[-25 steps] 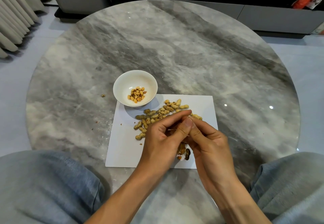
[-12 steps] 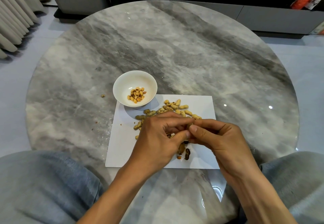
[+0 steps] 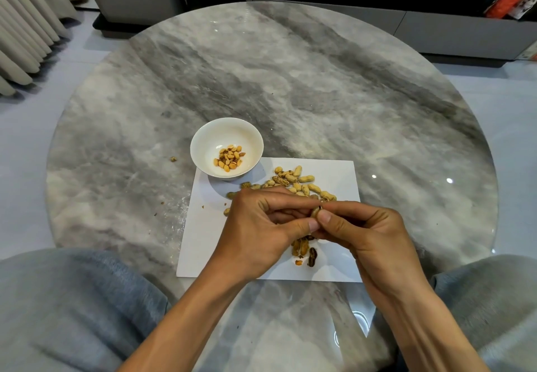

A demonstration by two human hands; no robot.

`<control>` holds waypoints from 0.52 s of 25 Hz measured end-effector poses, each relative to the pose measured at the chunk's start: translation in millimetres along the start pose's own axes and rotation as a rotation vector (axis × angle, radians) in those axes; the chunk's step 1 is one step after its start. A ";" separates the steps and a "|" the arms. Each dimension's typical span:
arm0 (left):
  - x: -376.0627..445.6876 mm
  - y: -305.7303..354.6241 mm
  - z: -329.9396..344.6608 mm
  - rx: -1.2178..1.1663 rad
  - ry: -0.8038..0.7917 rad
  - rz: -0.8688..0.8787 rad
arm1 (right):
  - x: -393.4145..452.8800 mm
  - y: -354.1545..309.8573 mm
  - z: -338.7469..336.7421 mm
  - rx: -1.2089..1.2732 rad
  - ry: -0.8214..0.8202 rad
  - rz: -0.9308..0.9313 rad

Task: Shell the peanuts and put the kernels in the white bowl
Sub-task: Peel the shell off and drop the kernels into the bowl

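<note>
My left hand (image 3: 263, 230) and my right hand (image 3: 367, 233) meet over the white paper sheet (image 3: 334, 179). Together they pinch one peanut (image 3: 315, 212) between thumbs and forefingers. A heap of unshelled peanuts (image 3: 293, 182) lies on the sheet just beyond my fingers, partly hidden by my left hand. The white bowl (image 3: 203, 142) stands on the sheet's far left corner with several kernels (image 3: 229, 158) inside. Empty dark shell pieces (image 3: 305, 251) lie on the sheet below my hands.
Everything sits on a round grey marble table (image 3: 319, 80). A small shell crumb (image 3: 173, 159) lies left of the bowl, with more crumbs near the sheet's left edge. My knees in grey trousers (image 3: 66, 307) press against the table's near edge.
Both hands have turned outward and lowered slightly, the right wrist swinging to the right. The peanut stays pinched between them and now shows at the fingertips.
</note>
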State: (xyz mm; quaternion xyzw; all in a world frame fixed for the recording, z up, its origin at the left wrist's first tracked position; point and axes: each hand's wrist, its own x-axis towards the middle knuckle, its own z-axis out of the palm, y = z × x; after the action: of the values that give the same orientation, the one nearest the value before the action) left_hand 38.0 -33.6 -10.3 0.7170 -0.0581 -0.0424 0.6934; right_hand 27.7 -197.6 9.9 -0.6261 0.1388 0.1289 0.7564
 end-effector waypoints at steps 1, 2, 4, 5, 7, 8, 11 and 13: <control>0.0 -0.2 0.6 -0.002 0.004 -0.001 | 0.0 0.5 0.2 -0.001 0.007 -0.001; 0.0 -0.5 1.0 -0.006 0.008 -0.004 | 0.1 1.0 0.3 0.000 0.017 0.000; 0.1 -0.3 2.2 -0.024 0.018 -0.014 | 0.3 2.1 0.3 0.005 0.037 0.006; 0.5 -0.2 2.4 -0.037 0.020 -0.024 | 0.5 2.5 0.3 0.010 0.044 0.010; 0.9 0.5 2.0 -0.072 0.021 -0.060 | 0.9 2.8 0.5 0.031 0.052 0.022; 0.9 1.1 1.5 -0.087 0.021 -0.080 | 1.2 2.9 0.6 0.040 0.053 0.027; 1.0 2.3 1.8 -0.096 0.025 -0.113 | 2.1 4.3 2.8 0.075 0.058 0.047; 1.1 3.6 3.3 -0.127 0.042 -0.144 | 2.9 5.2 4.2 0.129 0.067 0.067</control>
State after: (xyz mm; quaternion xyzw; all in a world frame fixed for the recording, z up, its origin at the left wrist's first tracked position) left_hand 38.5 -37.2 -6.8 0.6746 0.0111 -0.0806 0.7337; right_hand 28.7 -192.5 4.8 -0.5750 0.1927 0.1238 0.7854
